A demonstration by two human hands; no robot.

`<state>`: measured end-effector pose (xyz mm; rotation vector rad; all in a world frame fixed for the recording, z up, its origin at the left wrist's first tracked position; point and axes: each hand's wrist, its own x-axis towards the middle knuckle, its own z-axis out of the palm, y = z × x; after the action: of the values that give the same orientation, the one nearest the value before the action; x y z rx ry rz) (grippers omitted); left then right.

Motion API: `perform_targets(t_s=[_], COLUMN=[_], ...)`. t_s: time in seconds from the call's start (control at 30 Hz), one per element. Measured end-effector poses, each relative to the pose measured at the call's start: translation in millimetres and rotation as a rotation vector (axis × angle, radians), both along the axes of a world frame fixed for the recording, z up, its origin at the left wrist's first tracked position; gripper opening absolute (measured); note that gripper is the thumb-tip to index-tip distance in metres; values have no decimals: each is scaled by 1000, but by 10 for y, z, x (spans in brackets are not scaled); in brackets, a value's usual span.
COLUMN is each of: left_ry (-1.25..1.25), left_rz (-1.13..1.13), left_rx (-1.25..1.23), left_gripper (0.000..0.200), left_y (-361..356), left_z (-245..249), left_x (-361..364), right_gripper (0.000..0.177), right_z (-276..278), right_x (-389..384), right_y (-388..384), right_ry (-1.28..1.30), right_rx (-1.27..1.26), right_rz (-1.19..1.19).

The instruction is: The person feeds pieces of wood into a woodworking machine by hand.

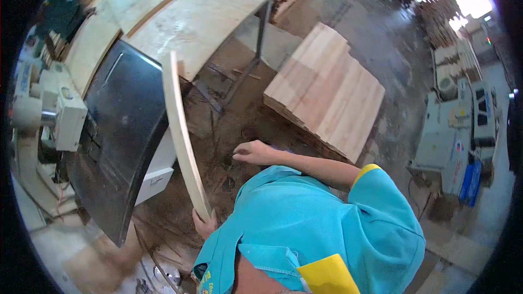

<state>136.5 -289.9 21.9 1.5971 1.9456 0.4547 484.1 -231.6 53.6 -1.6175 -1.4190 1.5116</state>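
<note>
1. We see the pale table [201, 19], its far side cut off by the view's edge.
2. The black panel [122, 114] slants beside it, its underside mostly hidden.
3. On the floor, the plank stack [329, 90] hides its lower layers.
4. We hold the narrow board [181, 130] near its lower end, left hand [205, 224] closed round it, fingers partly hidden.
5. Our right hand [256, 153] is loosely curled; we cannot tell what its palm holds.

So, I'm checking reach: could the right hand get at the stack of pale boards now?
Probably yes: the right hand seems empty, and nothing visible stands between it and the stack of pale boards; the left hand holds the wooden strip off to the other side.
</note>
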Motion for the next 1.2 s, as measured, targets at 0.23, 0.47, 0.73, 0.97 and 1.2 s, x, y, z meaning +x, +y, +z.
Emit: perform_targets(t_s=[0.23,0.47,0.73,0.97,1.2], left_ry=[-311,-120,61,-87,-121], left_rz=[-391,-666,-841,-788,-808], left_rx=[-67,-47,-176,-461,-276], left_gripper=[71,74,80,69,44], left_y=[103,356,497,553,372], left_z=[92,330,359,637,283], left_x=[745,1805,2293,2713,2643], right_gripper=[59,31,18,23,24], right_z=[-54,-387,-582,-410,-749], right_x=[-184,381,1531,2022,2755], right_y=[-444,-531,-649,-577,-643], right_ry=[177,490,618,692,673], right_rx=[41,38,-116,-140,-220], right_rz=[-234,-871,-1224,-1175,-1306])
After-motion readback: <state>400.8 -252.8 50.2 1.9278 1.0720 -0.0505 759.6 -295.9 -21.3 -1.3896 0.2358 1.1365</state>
